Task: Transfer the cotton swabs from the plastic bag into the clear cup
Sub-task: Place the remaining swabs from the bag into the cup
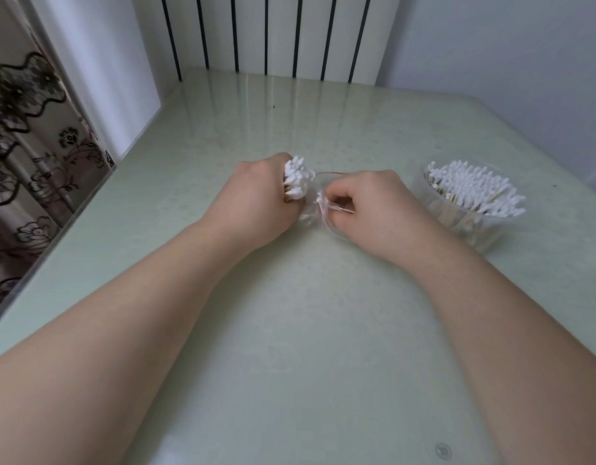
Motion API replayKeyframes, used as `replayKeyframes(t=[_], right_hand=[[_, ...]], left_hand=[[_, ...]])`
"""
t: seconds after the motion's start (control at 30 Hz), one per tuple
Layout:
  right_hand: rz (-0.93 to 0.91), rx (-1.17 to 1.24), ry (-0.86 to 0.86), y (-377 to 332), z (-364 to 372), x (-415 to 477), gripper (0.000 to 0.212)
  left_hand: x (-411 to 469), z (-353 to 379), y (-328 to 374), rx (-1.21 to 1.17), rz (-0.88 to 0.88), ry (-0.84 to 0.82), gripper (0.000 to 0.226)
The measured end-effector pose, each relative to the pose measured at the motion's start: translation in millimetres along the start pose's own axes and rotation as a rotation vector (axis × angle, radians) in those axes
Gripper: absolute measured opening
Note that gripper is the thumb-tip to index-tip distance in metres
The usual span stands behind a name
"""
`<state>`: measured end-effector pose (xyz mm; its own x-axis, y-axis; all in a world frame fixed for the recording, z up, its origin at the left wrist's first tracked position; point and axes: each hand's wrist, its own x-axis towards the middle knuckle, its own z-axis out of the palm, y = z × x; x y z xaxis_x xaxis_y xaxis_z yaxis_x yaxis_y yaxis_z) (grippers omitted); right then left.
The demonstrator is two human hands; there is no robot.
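Bundle of white-tipped wooden cotton swabs (298, 179) gripped in left hand (256, 193), likely ready for transfer; right hand (367, 203) pinches crumpled clear plastic bag (310, 218), steadying it. Both left of swab-filled clear round cup (474, 233).

I get soft, fairly bright, even daylight; shadows under the forearms (155, 313) are faint. The glossy counter (306, 364) carries pale streaked reflections of the radiator (266, 31) near its far edge. The white cotton swabs (474, 189) nearly blow out. Wide-angle distortion bends the counter's edges, and the curtain (28, 135) looks soft.
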<state>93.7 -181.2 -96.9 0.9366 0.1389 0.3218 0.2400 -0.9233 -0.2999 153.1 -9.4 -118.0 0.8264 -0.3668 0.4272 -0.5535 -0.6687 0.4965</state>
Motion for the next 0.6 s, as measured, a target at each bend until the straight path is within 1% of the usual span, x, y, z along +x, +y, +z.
replayKeyframes(t=[0.07,0.1,0.2,0.27,0.4,0.5,0.6], right_hand=[[-0.001,-0.060,-0.085,-0.8,-1.0,-2.2,0.040],[0.006,-0.078,-0.121,-1.3,-1.8,-3.3,0.040],[0.033,-0.088,-0.157,-2.0,-5.6,-5.2,0.022],[0.046,-0.112,-0.160,-4.0,-8.4,-5.8,0.020],[0.017,-0.229,-0.160,-8.3,-11.2,-6.8,0.017],[0.019,-0.294,-0.142,-10.1,-13.6,-6.6,0.016],[0.056,-0.305,-0.147,-7.5,-15.7,-7.1,0.016]], left_hand=[[0.4,0.5,-4.1,0.072,0.019,-0.007,0.029],[0.4,0.5,-5.7,0.093,0.015,-0.012,0.027],[0.1,0.4,-6.6,0.113,-0.013,-0.018,0.022],[-0.5,0.2,-7.0,0.133,-0.047,-0.025,0.023],[-0.6,-1.1,-5.2,0.178,-0.121,-0.042,0.014],[-0.2,-3.2,-7.4,0.213,-0.183,-0.020,0.009],[1.6,-3.9,-12.0,0.230,-0.236,0.020,0.005]])
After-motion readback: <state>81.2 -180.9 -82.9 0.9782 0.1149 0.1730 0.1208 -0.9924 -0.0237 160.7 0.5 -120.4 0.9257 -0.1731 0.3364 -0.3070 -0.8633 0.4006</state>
